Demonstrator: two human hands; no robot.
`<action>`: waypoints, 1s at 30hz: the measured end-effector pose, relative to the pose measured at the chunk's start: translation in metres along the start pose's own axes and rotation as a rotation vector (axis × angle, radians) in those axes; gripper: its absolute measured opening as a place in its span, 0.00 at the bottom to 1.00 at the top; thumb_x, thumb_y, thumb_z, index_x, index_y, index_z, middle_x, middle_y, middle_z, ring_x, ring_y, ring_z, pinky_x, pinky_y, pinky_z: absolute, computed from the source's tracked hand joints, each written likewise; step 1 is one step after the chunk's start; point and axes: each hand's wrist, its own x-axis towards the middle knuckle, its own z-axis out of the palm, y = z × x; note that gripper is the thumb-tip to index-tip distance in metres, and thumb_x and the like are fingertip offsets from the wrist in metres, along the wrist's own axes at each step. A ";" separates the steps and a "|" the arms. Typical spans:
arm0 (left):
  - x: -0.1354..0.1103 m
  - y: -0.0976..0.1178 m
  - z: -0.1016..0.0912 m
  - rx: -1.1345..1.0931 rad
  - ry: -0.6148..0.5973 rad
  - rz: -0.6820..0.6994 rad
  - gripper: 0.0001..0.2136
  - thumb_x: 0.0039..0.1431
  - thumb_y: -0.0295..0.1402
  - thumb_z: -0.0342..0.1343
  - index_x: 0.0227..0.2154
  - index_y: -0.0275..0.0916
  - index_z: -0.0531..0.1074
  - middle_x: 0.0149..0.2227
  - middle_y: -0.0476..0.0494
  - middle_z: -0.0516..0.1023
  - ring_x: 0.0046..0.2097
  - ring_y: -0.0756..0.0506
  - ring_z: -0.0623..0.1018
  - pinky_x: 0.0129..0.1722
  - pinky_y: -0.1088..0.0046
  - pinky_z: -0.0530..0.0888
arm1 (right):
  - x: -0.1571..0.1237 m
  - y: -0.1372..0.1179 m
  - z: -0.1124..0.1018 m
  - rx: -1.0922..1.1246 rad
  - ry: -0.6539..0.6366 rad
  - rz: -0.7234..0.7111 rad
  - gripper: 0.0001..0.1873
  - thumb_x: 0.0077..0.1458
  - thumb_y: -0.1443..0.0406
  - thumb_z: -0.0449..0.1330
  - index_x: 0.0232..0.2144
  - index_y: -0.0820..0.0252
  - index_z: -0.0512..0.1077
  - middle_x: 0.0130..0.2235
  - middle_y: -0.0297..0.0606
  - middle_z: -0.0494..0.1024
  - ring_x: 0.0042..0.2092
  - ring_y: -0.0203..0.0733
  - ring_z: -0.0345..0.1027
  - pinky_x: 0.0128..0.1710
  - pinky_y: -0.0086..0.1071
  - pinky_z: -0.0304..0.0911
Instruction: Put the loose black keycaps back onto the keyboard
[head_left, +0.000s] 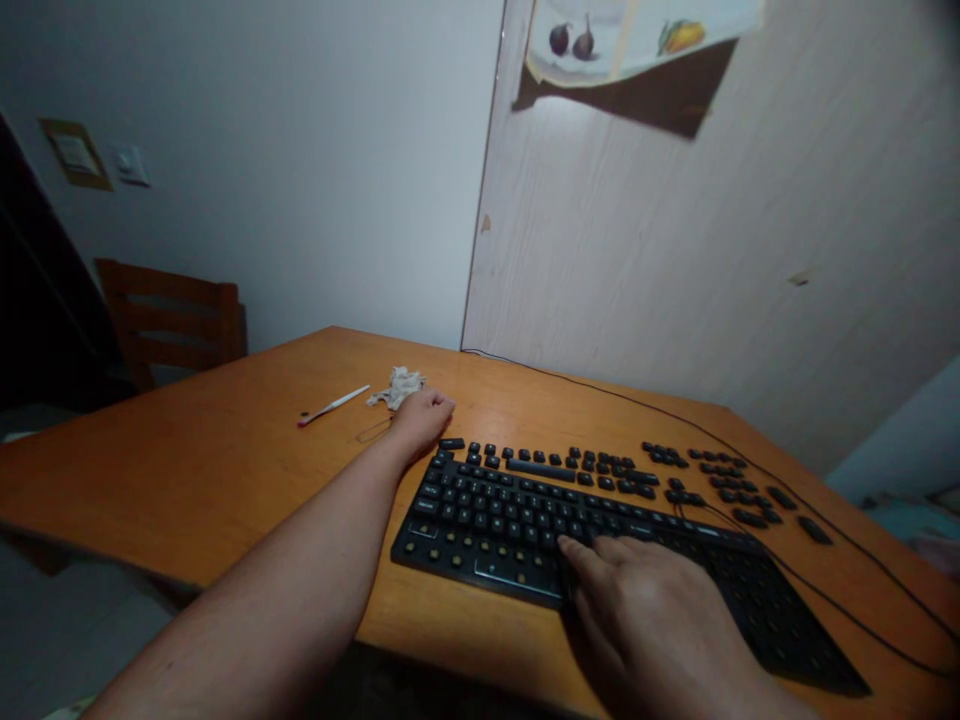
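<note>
A black keyboard (pixel 517 515) lies on the table with keycaps on its upper rows. Bare switch posts show along its near rows and at its right end. My right hand (pixel 652 600) rests on the keyboard's near middle, index fingertip on the keys and thumb side down at the front edge; its other fingers are bent and partly hidden. My left hand (pixel 426 415) is beyond the keyboard's far left corner with its fingers curled in; anything inside them is hidden. Beside it are a crumpled pale cloth (pixel 403 384) and a loose wide keycap (pixel 452 443).
Loose keycaps (pixel 600 465) lie in groups behind the keyboard, among them the long space bar (pixel 540 470). A white, thin-handled brush-like stick (pixel 337 404) lies at left. A black cable (pixel 637 400) crosses the table (pixel 247 430). A wooden chair (pixel 176 320) stands beyond.
</note>
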 end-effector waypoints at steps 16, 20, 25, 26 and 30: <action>-0.005 0.008 -0.002 0.005 -0.006 -0.034 0.09 0.50 0.39 0.55 0.23 0.38 0.68 0.20 0.50 0.72 0.22 0.51 0.68 0.23 0.76 0.59 | 0.002 -0.004 0.006 0.068 -0.048 0.024 0.18 0.54 0.69 0.53 0.43 0.55 0.78 0.29 0.36 0.77 0.31 0.43 0.71 0.33 0.36 0.60; -0.004 0.007 -0.001 0.013 0.002 -0.023 0.09 0.50 0.39 0.55 0.22 0.38 0.68 0.20 0.49 0.72 0.23 0.50 0.68 0.23 0.76 0.60 | 0.003 -0.003 0.005 0.067 -0.043 0.009 0.18 0.55 0.69 0.52 0.43 0.56 0.78 0.28 0.36 0.77 0.31 0.43 0.71 0.33 0.36 0.60; -0.001 0.002 0.000 0.035 0.007 -0.008 0.10 0.51 0.39 0.54 0.22 0.38 0.68 0.20 0.49 0.72 0.23 0.50 0.68 0.23 0.75 0.59 | 0.005 -0.002 0.006 0.064 -0.046 0.018 0.18 0.55 0.69 0.53 0.43 0.55 0.78 0.28 0.36 0.77 0.31 0.43 0.71 0.33 0.36 0.60; -0.001 0.001 0.000 0.034 0.006 -0.007 0.10 0.51 0.39 0.54 0.22 0.38 0.68 0.20 0.49 0.72 0.23 0.50 0.68 0.23 0.75 0.60 | 0.004 -0.002 0.006 0.065 -0.045 0.015 0.18 0.55 0.69 0.53 0.43 0.55 0.78 0.28 0.36 0.77 0.31 0.43 0.71 0.33 0.36 0.60; -0.001 0.002 0.000 0.039 0.004 0.001 0.10 0.51 0.40 0.54 0.22 0.38 0.68 0.21 0.48 0.73 0.23 0.50 0.69 0.24 0.75 0.60 | 0.002 -0.003 0.008 0.074 -0.063 0.010 0.18 0.55 0.69 0.53 0.44 0.55 0.78 0.29 0.36 0.77 0.32 0.44 0.72 0.34 0.36 0.62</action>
